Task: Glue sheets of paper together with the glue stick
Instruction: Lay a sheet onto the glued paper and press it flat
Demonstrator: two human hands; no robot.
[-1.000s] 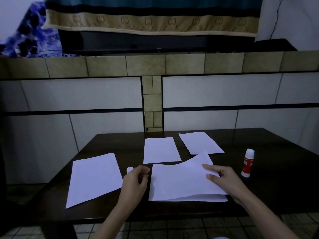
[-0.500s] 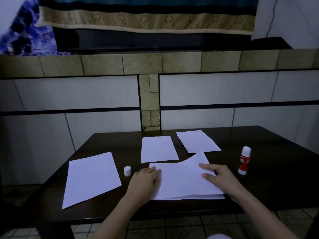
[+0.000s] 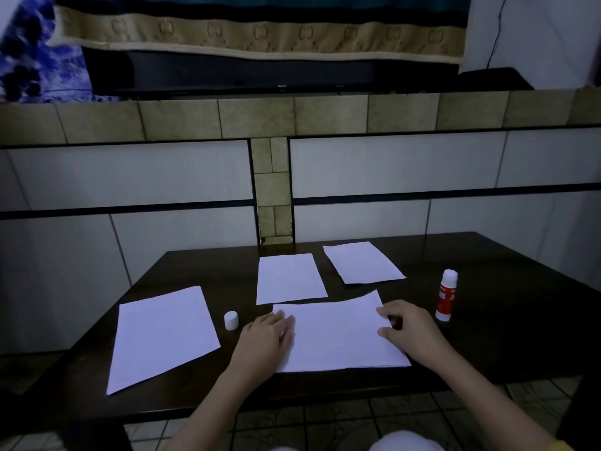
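Dark wooden counter point(image 3: 520, 336) against a tiled wall point(image 3: 390, 164), dim light. Nearest, the left hand point(image 3: 265, 341) lies flat, fingers straight, on the left edge of the stacked sheets point(image 3: 338, 333), long axis running left to right. The right hand point(image 3: 411, 330) presses their right side, fingers loosely bent. Just right of it, the glue stick point(image 3: 446, 299) stands upright, uncapped; its cap point(image 3: 231, 320) sits left of the left hand. Beyond that, a loose sheet point(image 3: 162, 333); farther back, two more sheets point(image 3: 289, 278).
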